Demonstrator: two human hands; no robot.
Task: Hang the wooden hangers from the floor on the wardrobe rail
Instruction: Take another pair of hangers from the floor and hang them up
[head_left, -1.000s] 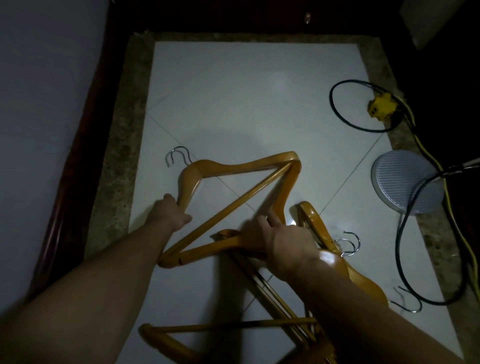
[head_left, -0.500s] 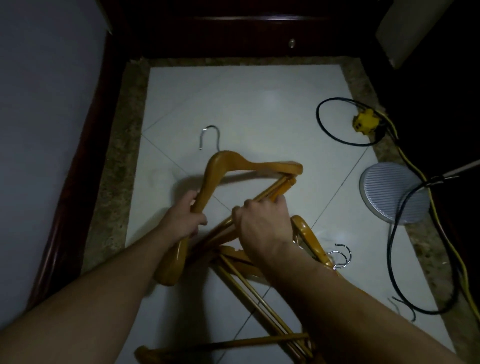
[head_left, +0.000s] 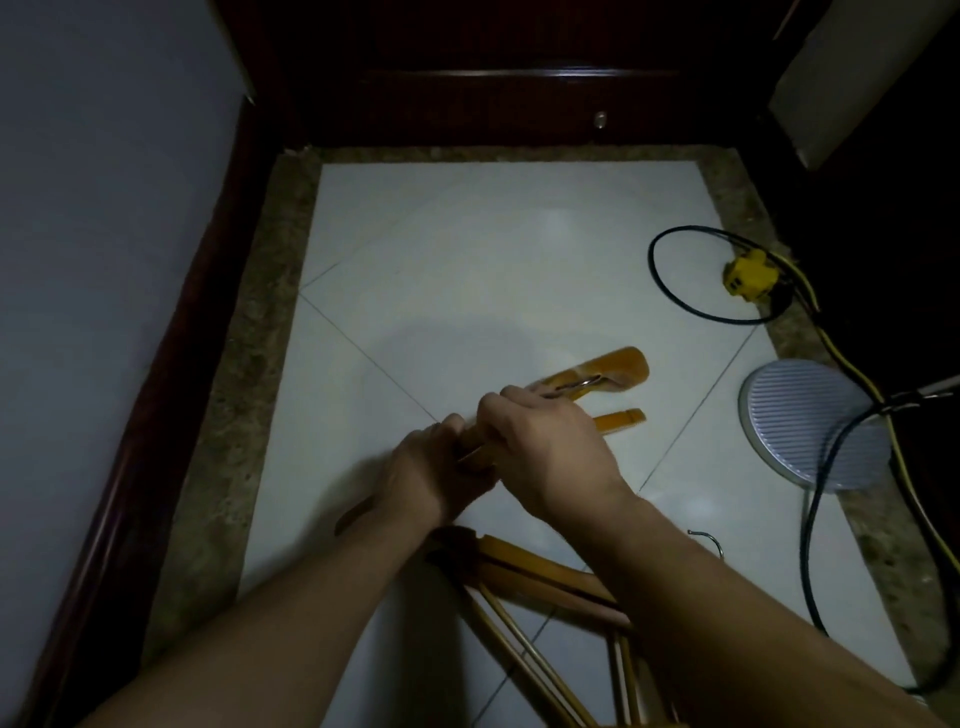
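Item: held hanger (head_left: 618, 366), varnished wood, raised clear of the floor (head_left: 467, 249) over its middle; it lies roughly level, far end towards the floor's right edge.
Left hand (head_left: 418, 470): grip curled round the near part of the wood.
Right hand (head_left: 550, 447): grip wrapped over the wood further along, just beside the left hand.
Hook (head_left: 576, 384): metal, showing past the right knuckles and lying close along the wood.
Stock not yet lifted: floor hangers (head_left: 540, 574), heaped at the floor's near edge under the right forearm; one loose hook (head_left: 709, 540) shows to the heap's right.
Handling: judged stiff and light, with smooth varnish that may slide in the palm. Best taken at the neck below the hook or on a thick shoulder. The thin bar looks the weaker part, and hooks may snag each other in the heap.
Neighbours: black cable (head_left: 810, 519) and ribbed disc (head_left: 810, 415) at the floor's right edge, well apart from the hands.
Hidden: both hands cover the held hanger's middle, and its far end is blurred. Whether one hanger or two stacked are held cannot be told. The heap is cut off below, so no count. The wardrobe rail is out of view.
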